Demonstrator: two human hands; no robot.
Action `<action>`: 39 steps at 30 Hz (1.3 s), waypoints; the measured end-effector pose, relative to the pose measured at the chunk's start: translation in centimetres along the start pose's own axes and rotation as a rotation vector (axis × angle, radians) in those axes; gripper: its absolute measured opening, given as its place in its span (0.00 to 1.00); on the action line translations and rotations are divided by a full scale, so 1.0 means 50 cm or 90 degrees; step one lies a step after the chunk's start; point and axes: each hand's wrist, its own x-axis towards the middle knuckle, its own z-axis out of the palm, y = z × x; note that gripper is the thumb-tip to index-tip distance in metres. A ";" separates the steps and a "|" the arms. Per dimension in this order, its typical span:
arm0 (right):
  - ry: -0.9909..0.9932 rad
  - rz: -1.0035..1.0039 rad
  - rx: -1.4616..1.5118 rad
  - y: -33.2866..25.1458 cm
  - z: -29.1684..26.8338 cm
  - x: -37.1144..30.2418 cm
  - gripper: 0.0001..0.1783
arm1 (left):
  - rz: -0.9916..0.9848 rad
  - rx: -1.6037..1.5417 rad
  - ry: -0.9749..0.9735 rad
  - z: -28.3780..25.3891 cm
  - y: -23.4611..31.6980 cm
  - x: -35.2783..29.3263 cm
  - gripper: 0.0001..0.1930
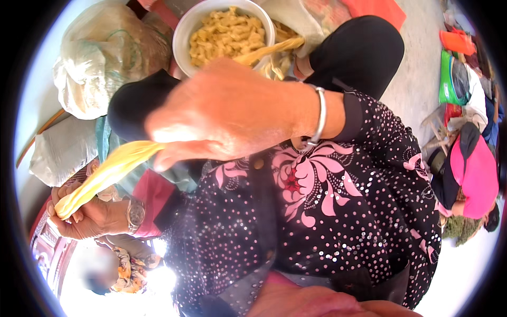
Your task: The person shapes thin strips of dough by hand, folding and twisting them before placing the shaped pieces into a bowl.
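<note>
My left hand [87, 214], with a watch at its wrist, is out at the left, fingers closed on one end of a flat yellow strip [108, 177]. The strip slants up to my right hand [219, 113], which crosses in front of my lap, closed on it and slightly blurred. A silvery bangle circles that wrist. Beyond my right hand, a narrower yellow length [272, 50] reaches past the bowl's right side. Whether it is the same piece is hidden by the hand. Several yellow twisted pieces [227, 34] fill a white bowl [181, 45] in front of me.
A bulging translucent plastic sack [105, 58] stands at the left, above a pale folded bag [66, 150]. More yellow material [274, 68] lies between the bowl and my dark-clad knee [364, 50]. A person in pink [472, 171] is at the far right; another in patterned clothes [132, 269] is lower left.
</note>
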 end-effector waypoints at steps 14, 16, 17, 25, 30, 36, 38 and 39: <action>0.027 0.324 0.080 0.233 -0.190 0.031 0.25 | -0.242 0.401 -0.048 0.012 -0.396 0.056 0.06; -0.019 0.317 0.087 0.236 -0.161 0.029 0.28 | -0.277 0.348 -0.068 0.005 -0.433 0.057 0.06; -0.053 0.343 0.112 0.232 -0.146 0.031 0.29 | -0.307 0.341 -0.067 0.010 -0.435 0.056 0.05; -0.041 0.273 0.123 0.230 -0.102 0.020 0.21 | -0.353 0.328 -0.079 -0.019 -0.390 0.067 0.04; -0.019 0.184 -0.051 0.205 -0.147 0.091 0.19 | -0.272 0.356 -0.107 -0.002 -0.374 0.114 0.04; 0.045 0.133 -0.327 0.218 -0.213 0.182 0.15 | -0.171 0.415 -0.128 0.032 -0.390 0.204 0.03; 0.060 0.108 -0.365 0.218 -0.222 0.212 0.15 | -0.138 0.412 -0.119 0.034 -0.394 0.234 0.03; 0.067 0.100 -0.380 0.231 -0.226 0.224 0.15 | -0.129 0.381 -0.121 0.037 -0.397 0.248 0.03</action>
